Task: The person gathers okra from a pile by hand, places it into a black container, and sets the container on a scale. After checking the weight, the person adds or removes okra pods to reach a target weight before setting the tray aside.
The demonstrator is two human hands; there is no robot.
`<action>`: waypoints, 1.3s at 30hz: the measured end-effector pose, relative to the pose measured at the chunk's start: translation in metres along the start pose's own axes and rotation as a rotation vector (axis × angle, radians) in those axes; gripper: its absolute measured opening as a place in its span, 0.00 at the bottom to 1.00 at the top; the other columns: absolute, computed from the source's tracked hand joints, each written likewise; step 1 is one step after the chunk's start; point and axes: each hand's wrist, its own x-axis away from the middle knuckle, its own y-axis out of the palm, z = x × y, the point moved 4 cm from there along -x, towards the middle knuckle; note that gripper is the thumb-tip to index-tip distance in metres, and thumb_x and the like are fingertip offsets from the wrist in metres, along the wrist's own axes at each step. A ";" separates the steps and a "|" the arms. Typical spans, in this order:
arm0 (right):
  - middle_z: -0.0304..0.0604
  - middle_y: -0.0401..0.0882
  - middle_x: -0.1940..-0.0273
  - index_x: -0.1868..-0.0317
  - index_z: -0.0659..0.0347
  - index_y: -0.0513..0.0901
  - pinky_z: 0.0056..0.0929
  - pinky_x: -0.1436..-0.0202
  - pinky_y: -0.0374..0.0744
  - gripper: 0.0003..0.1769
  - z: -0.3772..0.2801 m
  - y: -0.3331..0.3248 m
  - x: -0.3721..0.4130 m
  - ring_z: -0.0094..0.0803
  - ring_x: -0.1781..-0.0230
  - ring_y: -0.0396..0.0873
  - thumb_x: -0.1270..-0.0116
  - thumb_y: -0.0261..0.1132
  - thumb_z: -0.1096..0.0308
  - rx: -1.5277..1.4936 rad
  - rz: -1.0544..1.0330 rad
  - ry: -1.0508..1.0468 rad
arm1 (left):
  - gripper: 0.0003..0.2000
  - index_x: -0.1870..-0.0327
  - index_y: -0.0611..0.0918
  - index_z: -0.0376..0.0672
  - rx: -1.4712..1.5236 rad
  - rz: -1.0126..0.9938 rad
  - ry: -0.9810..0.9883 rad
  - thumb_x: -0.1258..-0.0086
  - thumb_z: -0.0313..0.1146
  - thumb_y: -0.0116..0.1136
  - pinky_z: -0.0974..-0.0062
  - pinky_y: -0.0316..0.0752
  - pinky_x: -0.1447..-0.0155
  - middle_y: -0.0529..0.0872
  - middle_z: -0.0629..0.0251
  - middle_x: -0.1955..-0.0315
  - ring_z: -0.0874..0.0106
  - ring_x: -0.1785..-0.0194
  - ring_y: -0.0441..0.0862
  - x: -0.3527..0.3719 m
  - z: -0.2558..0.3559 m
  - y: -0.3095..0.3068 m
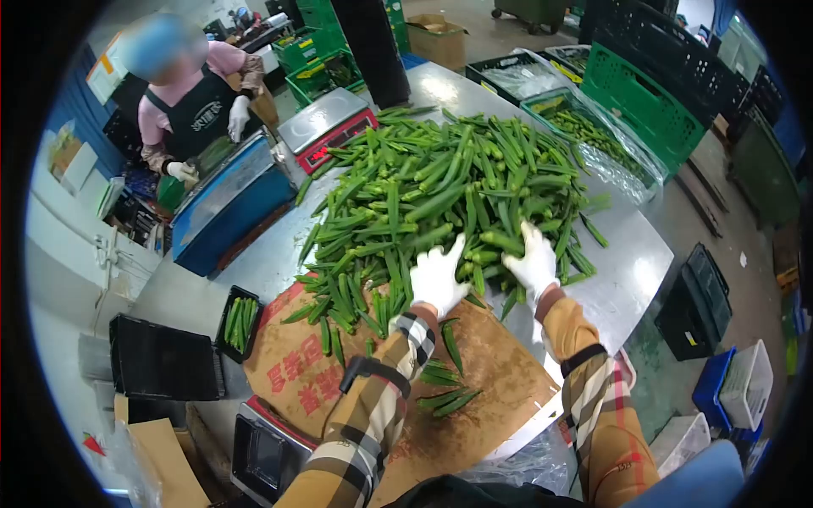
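Observation:
A large heap of green okra [423, 182] covers the middle of a metal table. My left hand [438, 278], in a white glove, reaches into the near side of the heap with thumb and fingers spread, touching pods. To its right, my right hand [535, 264], also gloved in white, has its thumb and fingers apart. The end of a blurred okra pod [501, 242] lies in the gap between them, and I see no firm grip. Some fingertips of both hands are hidden among the pods. Loose okra pods [449, 400] lie on the brown cardboard [500, 372] below my wrists.
A red scale [318, 127] stands behind the heap, and a small black tray of okra [240, 320] sits at left. Across the table, a co-worker [199, 110] handles something at a blue-sided stand [229, 212]. A crate of okra [593, 135] is at the back right.

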 end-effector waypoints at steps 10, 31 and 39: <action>0.45 0.67 0.26 0.20 0.38 0.65 0.55 0.30 0.75 0.53 -0.079 0.055 0.136 0.59 0.27 0.65 0.50 0.77 0.61 0.113 -0.292 -0.266 | 0.28 0.36 0.82 0.59 -0.034 0.029 -0.037 0.41 0.44 0.72 0.51 0.76 0.42 0.81 0.57 0.40 0.51 0.40 0.78 0.141 -0.059 0.027; 0.50 0.59 0.20 0.18 0.40 0.62 0.67 0.19 0.50 0.56 -0.111 0.032 0.389 0.58 0.18 0.51 0.48 0.79 0.56 0.203 -0.479 -0.768 | 0.44 0.18 0.63 0.51 -0.058 -0.064 -0.060 0.36 0.46 0.71 0.45 0.62 0.24 0.62 0.49 0.22 0.43 0.23 0.61 0.426 -0.035 0.036; 0.47 0.59 0.20 0.23 0.41 0.70 0.70 0.19 0.47 0.49 -0.121 0.046 0.387 0.60 0.19 0.52 0.45 0.77 0.42 0.336 -0.552 -0.819 | 0.30 0.30 0.76 0.42 0.060 0.042 -0.037 0.32 0.43 0.67 0.47 0.64 0.24 0.73 0.48 0.30 0.47 0.24 0.66 0.468 -0.037 0.064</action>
